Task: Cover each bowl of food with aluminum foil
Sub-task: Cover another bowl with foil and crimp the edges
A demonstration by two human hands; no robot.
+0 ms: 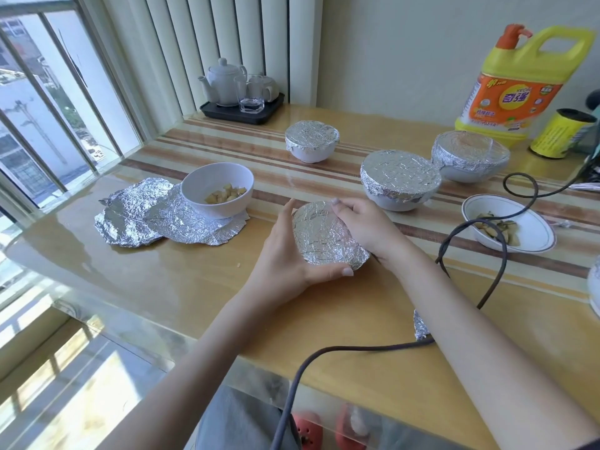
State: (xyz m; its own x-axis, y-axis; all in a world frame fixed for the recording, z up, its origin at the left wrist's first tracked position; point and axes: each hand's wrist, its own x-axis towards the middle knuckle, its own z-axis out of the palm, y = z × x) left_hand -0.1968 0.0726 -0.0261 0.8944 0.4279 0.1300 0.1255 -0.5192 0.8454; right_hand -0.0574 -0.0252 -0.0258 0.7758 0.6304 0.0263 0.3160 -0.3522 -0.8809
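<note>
The foil-covered bowl (pixel 328 235) sat near the middle of the desk (pixel 181 287), held between both hands. The left hand (pixel 289 254) cupped its near-left side, fingers curled along the far edge and the thumb pressed flat against the near rim. The right hand (pixel 363 225) gripped its right side, fingers bent over the foil top. The bowl was tilted toward the camera, so its crinkled silver cover faced up and forward; foil hid the bowl itself entirely.

The desk was glossy yellow wood with brown and cream stripes running across its far half, set against a barred window (pixel 48 108) on the left and vertical blinds (pixel 211 43) behind. Three more foil-covered bowls stood farther back: a small one (pixel 311 144), a large one (pixel 401 180) and another (pixel 470 160) just behind it, touching. An uncovered white bowl (pixel 217 193) holding food chunks rested on loose foil sheets (pixel 146 219) to the left. A shallow rimmed dish (pixel 509 227) with food lay uncovered on the right. A dark cable (pixel 470 232) looped across the right side. A tea set on a black tray (pixel 243 89), a yellow detergent jug (pixel 519 86) and a yellow can (pixel 561 133) stood at the back.
</note>
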